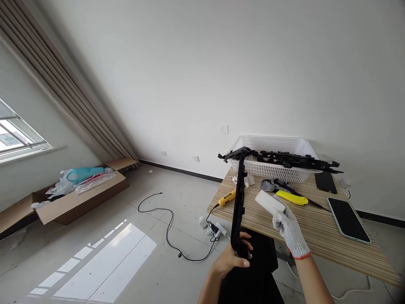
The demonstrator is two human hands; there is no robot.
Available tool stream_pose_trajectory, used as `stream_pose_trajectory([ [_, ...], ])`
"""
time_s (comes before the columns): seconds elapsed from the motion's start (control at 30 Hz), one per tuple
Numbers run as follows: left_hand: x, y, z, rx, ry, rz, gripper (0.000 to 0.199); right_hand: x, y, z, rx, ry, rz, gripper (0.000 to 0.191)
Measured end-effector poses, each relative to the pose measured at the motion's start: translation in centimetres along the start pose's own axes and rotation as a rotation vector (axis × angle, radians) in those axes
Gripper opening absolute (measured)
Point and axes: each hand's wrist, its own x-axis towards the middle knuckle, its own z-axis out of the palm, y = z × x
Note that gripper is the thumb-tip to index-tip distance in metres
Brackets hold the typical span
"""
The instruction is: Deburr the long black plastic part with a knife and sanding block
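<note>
My bare left hand [229, 258] is closed around the lower end of a long black plastic trim strip [238, 207] with clips along its edge. The strip rises past the table's front edge toward the basket. At its top it meets more black clipped trim [284, 159]; whether they are one piece I cannot tell. My right hand [288, 228], in a white knit glove with a red cuff, grips a flat white sponge-like block [270, 202] over the table. Just beyond the block lies a yellow-handled cutter [291, 197], with a grey cloth or glove [268, 185] beside it.
A white plastic basket [268, 171] stands at the back of the wooden table [322, 236]. A yellow corded tool [227, 197] lies at the left edge. Two phones [348, 220] rest at the right. Cables [172, 219] cross the floor; an open cardboard box [85, 200] sits at left.
</note>
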Motion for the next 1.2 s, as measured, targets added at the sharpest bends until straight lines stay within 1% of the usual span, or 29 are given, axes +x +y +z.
stream_pose_trajectory([
  [0.07, -0.4, 0.5, 0.2, -0.048, 0.037, -0.027, 0.069, -0.1, -0.2, 0.2, 0.000, 0.009, 0.003, 0.060],
  [0.13, -0.6, 0.9, 0.8, -0.043, 0.116, -0.046, 0.053, -0.1, -0.3, 0.1, 0.007, 0.007, 0.001, 0.060],
  [0.2, -0.5, 1.2, 1.6, -0.001, 0.203, -0.050, 0.042, -0.1, -0.3, -0.1, 0.029, -0.009, 0.010, 0.060],
  [0.3, 0.2, 1.4, 2.8, 0.003, 0.275, -0.026, 0.036, -0.3, 0.1, -0.5, 0.068, -0.049, 0.046, 0.061],
  [0.47, 1.4, 1.6, 3.9, -0.027, 0.338, -0.038, 0.026, -0.9, 0.7, -0.5, 0.055, -0.072, 0.018, 0.062],
  [0.6, 1.5, 2.2, 4.4, 0.045, 0.356, -0.039, 0.028, -0.9, 0.7, 0.3, -0.001, -0.144, 0.023, 0.065],
  [0.7, 1.2, 2.6, 4.9, 0.091, 0.381, -0.021, 0.033, -1.0, 0.6, 0.8, -0.057, -0.137, -0.005, 0.060],
  [0.83, 0.3, 3.2, 6.1, 0.115, 0.413, 0.031, 0.044, -1.3, 0.5, 0.8, -0.052, -0.086, -0.015, 0.048],
  [0.93, -0.6, 4.7, 7.0, 0.137, 0.409, 0.053, 0.044, -1.7, 0.0, 0.2, -0.025, -0.009, 0.000, 0.039],
  [1.07, -1.5, 7.8, 7.8, 0.189, 0.363, 0.077, 0.036, -2.3, -1.2, -1.1, 0.010, 0.071, 0.007, 0.038],
  [1.13, -1.8, 8.9, 8.0, 0.213, 0.322, 0.084, 0.031, -2.6, -1.8, -1.8, 0.019, 0.089, 0.005, 0.038],
  [1.2, -2.0, 9.4, 8.0, 0.231, 0.301, 0.084, 0.029, -3.0, -2.1, -2.2, 0.020, 0.078, 0.012, 0.039],
])
